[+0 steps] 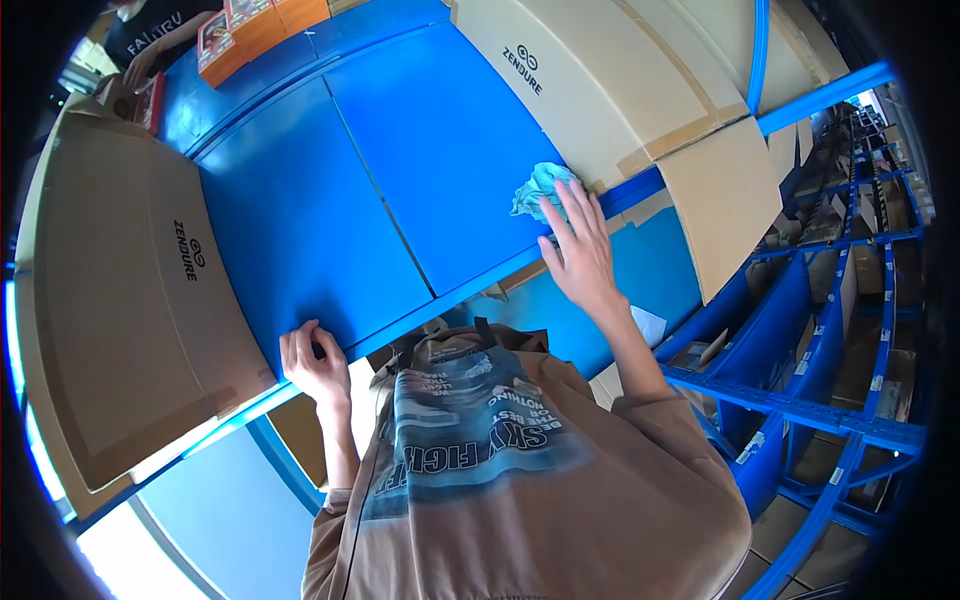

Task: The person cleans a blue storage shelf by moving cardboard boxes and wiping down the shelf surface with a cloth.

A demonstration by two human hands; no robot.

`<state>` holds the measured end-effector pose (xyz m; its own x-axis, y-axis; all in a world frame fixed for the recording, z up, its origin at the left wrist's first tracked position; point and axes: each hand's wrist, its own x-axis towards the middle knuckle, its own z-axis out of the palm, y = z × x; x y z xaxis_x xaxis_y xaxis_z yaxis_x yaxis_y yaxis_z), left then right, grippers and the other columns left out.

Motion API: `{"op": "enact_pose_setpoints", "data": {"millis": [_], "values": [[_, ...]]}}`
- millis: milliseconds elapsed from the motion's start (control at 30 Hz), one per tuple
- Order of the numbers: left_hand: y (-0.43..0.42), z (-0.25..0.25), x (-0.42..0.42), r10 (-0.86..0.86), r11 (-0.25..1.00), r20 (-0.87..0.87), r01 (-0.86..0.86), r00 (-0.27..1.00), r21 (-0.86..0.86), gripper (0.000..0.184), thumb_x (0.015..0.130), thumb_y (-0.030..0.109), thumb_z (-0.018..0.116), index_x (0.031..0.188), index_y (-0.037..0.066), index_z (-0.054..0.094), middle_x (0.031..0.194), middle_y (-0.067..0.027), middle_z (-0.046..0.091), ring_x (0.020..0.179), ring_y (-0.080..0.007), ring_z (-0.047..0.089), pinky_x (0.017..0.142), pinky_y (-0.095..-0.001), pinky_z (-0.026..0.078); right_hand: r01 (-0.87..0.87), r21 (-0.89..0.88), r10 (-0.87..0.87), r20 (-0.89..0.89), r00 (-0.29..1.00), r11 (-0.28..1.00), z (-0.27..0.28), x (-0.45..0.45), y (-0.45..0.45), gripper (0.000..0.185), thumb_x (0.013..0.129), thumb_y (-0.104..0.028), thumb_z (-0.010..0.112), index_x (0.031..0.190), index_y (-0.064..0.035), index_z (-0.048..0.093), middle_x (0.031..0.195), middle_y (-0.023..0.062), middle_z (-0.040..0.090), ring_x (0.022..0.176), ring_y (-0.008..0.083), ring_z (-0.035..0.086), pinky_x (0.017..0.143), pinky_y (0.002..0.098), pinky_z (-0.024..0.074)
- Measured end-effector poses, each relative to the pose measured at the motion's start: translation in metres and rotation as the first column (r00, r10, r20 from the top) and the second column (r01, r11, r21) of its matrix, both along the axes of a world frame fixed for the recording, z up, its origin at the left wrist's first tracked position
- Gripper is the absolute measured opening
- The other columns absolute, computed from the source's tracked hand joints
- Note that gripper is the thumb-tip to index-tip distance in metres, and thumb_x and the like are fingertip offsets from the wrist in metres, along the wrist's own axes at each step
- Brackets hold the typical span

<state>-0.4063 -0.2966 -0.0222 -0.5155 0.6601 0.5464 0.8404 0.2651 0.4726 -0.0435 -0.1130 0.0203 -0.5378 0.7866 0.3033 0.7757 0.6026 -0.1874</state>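
Note:
My right hand [580,250] is stretched out at the front edge of the blue shelf [430,150], its fingers extended. The fingertips reach a crumpled light-blue cloth [538,188], which lies on the shelf beside a large cardboard box [570,80]. My left hand [316,362] rests at the shelf's front edge with its fingers curled in, and nothing shows in it. It is close to the lower corner of another large cardboard box [140,270], which is marked ZENDURE.
Orange boxes [255,35] stand at the far side of the shelf. Another person [150,35] in a dark shirt is behind them at the upper left. An open cardboard flap [722,205] sticks out on the right, near blue racking [800,410] with cartons.

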Motion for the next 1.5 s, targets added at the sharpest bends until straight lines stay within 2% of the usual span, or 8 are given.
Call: {"op": "enact_pose_setpoints", "data": {"millis": [400, 567, 833, 1000, 1067, 1233, 1400, 1500], "values": [[-0.002, -0.001, -0.001, -0.022, 1.0, 0.031, 0.022, 0.999, 0.008, 0.012, 0.086, -0.004, 0.068, 0.089, 0.005, 0.075, 0.083, -0.0091, 0.072, 0.067, -0.0209, 0.059, 0.059, -0.0329, 0.051, 0.216, -0.166, -0.196, 0.131, 0.972, 0.962, 0.005, -0.011, 0.015, 0.052, 0.104, -0.021, 0.063, 0.151, 0.0007, 0.055, 0.164, 0.0274, 0.042, 0.153, 0.0467, 0.039, 0.122, 0.0533, 0.0396], [-0.002, 0.01, 0.004, 0.001, 0.999, 0.055, 0.001, 0.998, -0.033, 0.01, 0.087, -0.004, 0.068, 0.09, 0.002, 0.074, 0.083, -0.0103, 0.073, 0.068, -0.023, 0.061, 0.064, -0.0345, 0.052, 0.027, -0.038, -0.03, -0.077, 0.997, 0.999, 0.0, -0.012, 0.047, 0.056, 0.104, -0.026, 0.063, 0.15, 0.0046, 0.055, 0.166, 0.0275, 0.041, 0.153, 0.0457, 0.039, 0.125, 0.0532, 0.0344], [-0.002, 0.01, 0.003, 0.019, 0.999, 0.021, -0.019, 1.0, -0.037, 0.013, 0.085, -0.005, 0.069, 0.092, 0.003, 0.076, 0.086, -0.0093, 0.074, 0.068, -0.0227, 0.062, 0.064, -0.0329, 0.053, -0.034, 0.016, 0.033, 0.063, 0.997, 0.999, -0.033, -0.039, 0.03, 0.065, 0.106, -0.036, 0.058, 0.152, 0.0087, 0.051, 0.165, 0.0265, 0.043, 0.155, 0.0418, 0.038, 0.131, 0.0522, 0.0229], [0.001, 0.01, 0.002, -0.014, 0.999, 0.014, 0.014, 1.0, -0.038, 0.013, 0.084, -0.006, 0.069, 0.091, 0.003, 0.075, 0.085, -0.0092, 0.074, 0.069, -0.0231, 0.062, 0.065, -0.0337, 0.054, -0.223, -0.153, 0.222, -0.021, 0.975, 0.963, -0.02, -0.086, -0.02, 0.062, 0.103, -0.031, 0.061, 0.154, 0.0033, 0.052, 0.167, 0.0216, 0.043, 0.156, 0.0367, 0.039, 0.131, 0.0512, 0.0244], [-0.001, 0.01, 0.001, -0.03, 0.998, 0.011, 0.03, 0.999, -0.046, 0.012, 0.084, -0.006, 0.069, 0.09, 0.003, 0.075, 0.085, -0.0093, 0.074, 0.07, -0.0232, 0.062, 0.065, -0.034, 0.054, -0.429, -0.295, 0.385, -0.198, 0.902, 0.854, -0.017, -0.091, -0.031, 0.06, 0.101, -0.027, 0.065, 0.152, 0.0026, 0.055, 0.168, 0.021, 0.042, 0.156, 0.0389, 0.038, 0.13, 0.0527, 0.0246], [-0.002, 0.011, 0.002, -0.032, 0.999, 0.034, 0.033, 0.999, -0.029, 0.012, 0.083, -0.006, 0.069, 0.089, 0.003, 0.074, 0.085, -0.0095, 0.073, 0.07, -0.0236, 0.061, 0.065, -0.0339, 0.054, -0.304, -0.072, 0.289, -0.167, 0.943, 0.95, -0.004, -0.079, -0.032, 0.058, 0.099, -0.031, 0.068, 0.147, 0.0018, 0.06, 0.165, 0.0214, 0.046, 0.156, 0.0412, 0.038, 0.129, 0.0554, 0.0254], [-0.003, 0.01, 0.0, -0.06, 0.998, 0.012, 0.06, 0.998, -0.018, 0.012, 0.082, -0.007, 0.07, 0.088, 0.003, 0.074, 0.084, -0.0099, 0.071, 0.07, -0.0237, 0.06, 0.064, -0.0337, 0.053, -0.166, -0.085, 0.165, -0.02, 0.986, 0.982, 0.0, -0.086, -0.035, 0.048, 0.098, -0.026, 0.069, 0.139, -0.001, 0.067, 0.164, 0.0184, 0.048, 0.155, 0.0399, 0.039, 0.128, 0.057, 0.0269], [-0.004, 0.011, -0.002, -0.063, 0.998, 0.012, 0.063, 0.998, -0.027, 0.012, 0.082, -0.007, 0.07, 0.088, 0.003, 0.074, 0.083, -0.0101, 0.069, 0.071, -0.0238, 0.06, 0.065, -0.0337, 0.053, -0.257, -0.138, 0.253, -0.045, 0.966, 0.956, 0.0, -0.105, -0.045, 0.046, 0.097, -0.023, 0.07, 0.137, -0.0017, 0.068, 0.165, 0.0183, 0.047, 0.156, 0.0391, 0.039, 0.128, 0.0556, 0.0286]]}}
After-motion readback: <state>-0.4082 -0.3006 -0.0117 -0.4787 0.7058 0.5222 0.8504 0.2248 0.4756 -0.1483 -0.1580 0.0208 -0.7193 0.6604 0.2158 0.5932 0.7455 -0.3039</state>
